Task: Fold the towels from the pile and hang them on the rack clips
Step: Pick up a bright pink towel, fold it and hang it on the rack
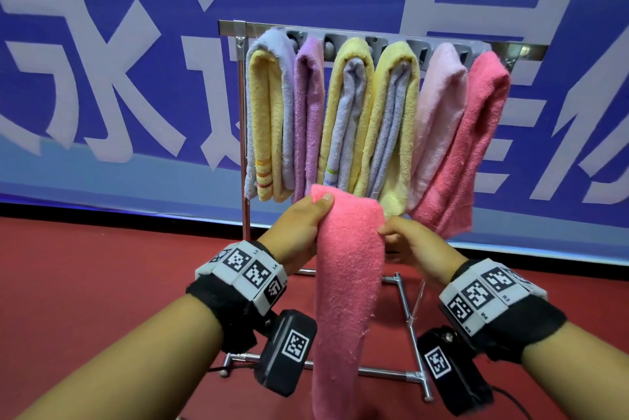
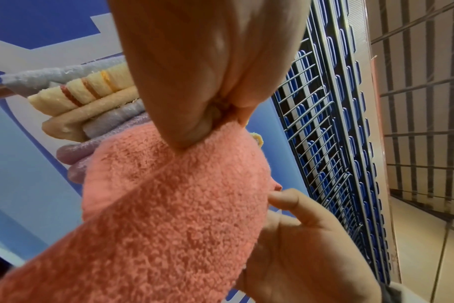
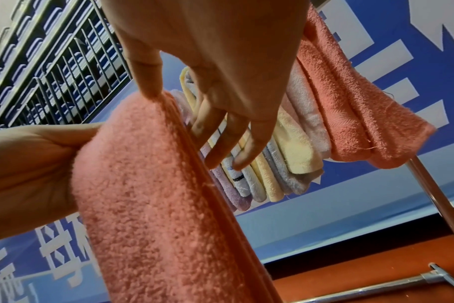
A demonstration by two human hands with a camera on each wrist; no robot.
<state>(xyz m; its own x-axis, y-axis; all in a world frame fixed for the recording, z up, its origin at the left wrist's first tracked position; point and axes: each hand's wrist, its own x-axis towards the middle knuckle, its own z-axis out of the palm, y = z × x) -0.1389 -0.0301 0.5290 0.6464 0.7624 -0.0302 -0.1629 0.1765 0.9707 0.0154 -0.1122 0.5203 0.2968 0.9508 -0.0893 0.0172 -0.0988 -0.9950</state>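
A folded pink towel [image 1: 347, 283] hangs lengthwise in front of the rack [image 1: 391, 38]. My left hand [image 1: 306, 218] grips its top left corner, with the thumb on the front. My right hand [image 1: 398, 235] pinches the right edge slightly lower, thumb in front and the other fingers loosely stretched behind. In the left wrist view my left hand [image 2: 194, 92] clamps the pink towel [image 2: 169, 205], and my right hand [image 2: 311, 256] sits at its edge. The right wrist view shows my right hand [image 3: 215, 61] with its thumb on the pink towel [image 3: 156, 194] and my left hand [image 3: 26, 160] beside it.
Several folded towels hang from the rack's grey clips: yellow-lilac [image 1: 269, 120], purple [image 1: 308, 113], two yellow ones, pale pink [image 1: 439, 120] and deep pink [image 1: 476, 147]. The rack's metal base [image 1: 412, 327] stands on a red floor. A blue banner [image 1: 102, 79] is behind.
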